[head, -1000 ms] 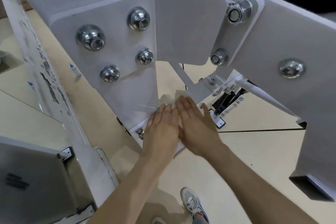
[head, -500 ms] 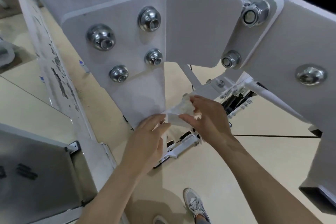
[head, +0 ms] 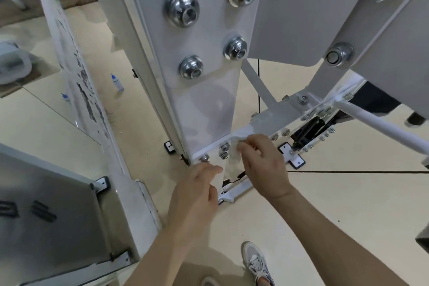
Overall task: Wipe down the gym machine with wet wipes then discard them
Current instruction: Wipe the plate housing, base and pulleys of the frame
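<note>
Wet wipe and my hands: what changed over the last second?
Both hands lay flat on the wet wipe against the machine frame; they lifted off and bunched it. The right hand now pinches it by the base bolts; the left hand has drawn back, its hold unclear. Frame and small bottle unchanged.

I am in a gym. Just above my fingers (head: 246, 146) rises the white painted steel plate (head: 209, 104) of a gym machine, held together by big chrome bolts (head: 182, 7). To the right of my fingers a white tube (head: 383, 127) slants away from the frame. Well to the left of them stands a white post (head: 86, 100) with chipped paint, and beside it a small blue-capped bottle (head: 117, 81) stands on the cream tiled floor (head: 348, 204).
</note>
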`<state>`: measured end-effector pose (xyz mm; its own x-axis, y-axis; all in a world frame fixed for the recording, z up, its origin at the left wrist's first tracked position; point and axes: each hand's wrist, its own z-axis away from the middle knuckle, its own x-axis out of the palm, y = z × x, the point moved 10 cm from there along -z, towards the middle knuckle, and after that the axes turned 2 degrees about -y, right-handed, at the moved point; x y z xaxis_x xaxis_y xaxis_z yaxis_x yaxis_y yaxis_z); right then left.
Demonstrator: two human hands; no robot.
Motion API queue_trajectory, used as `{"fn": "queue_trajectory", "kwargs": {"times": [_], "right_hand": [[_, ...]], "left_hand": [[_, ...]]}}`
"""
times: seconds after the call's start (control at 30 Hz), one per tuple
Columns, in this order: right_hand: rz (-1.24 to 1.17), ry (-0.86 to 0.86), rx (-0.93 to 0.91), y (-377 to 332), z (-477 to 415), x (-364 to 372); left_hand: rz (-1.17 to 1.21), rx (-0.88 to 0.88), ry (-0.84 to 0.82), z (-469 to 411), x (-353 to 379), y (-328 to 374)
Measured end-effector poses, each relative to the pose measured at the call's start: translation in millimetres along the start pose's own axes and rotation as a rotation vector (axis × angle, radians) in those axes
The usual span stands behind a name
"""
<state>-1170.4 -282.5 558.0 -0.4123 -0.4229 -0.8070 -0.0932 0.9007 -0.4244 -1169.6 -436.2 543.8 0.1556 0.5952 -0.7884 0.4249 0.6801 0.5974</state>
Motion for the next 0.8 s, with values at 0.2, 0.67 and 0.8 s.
{"fn": "queue_trajectory", "kwargs": {"times": [0.2, 0.67, 0.8], "right_hand": [[-0.235, 0.288, 0.217, 5.8, 29.0, 46.2], [-0.291, 0.552, -0.215, -14.3, 40.9, 58.8], [-0.279, 0.627, -0.474, -32.7, 49.9, 66.8]], "left_hand": [[0.028, -0.02, 0.031, -1.8, 21.9, -21.2], [0.027, 0.093, 0.664, 15.4, 14.2, -49.2], [0.148, 0.236, 0.79, 19.0, 13.5, -59.5]]}}
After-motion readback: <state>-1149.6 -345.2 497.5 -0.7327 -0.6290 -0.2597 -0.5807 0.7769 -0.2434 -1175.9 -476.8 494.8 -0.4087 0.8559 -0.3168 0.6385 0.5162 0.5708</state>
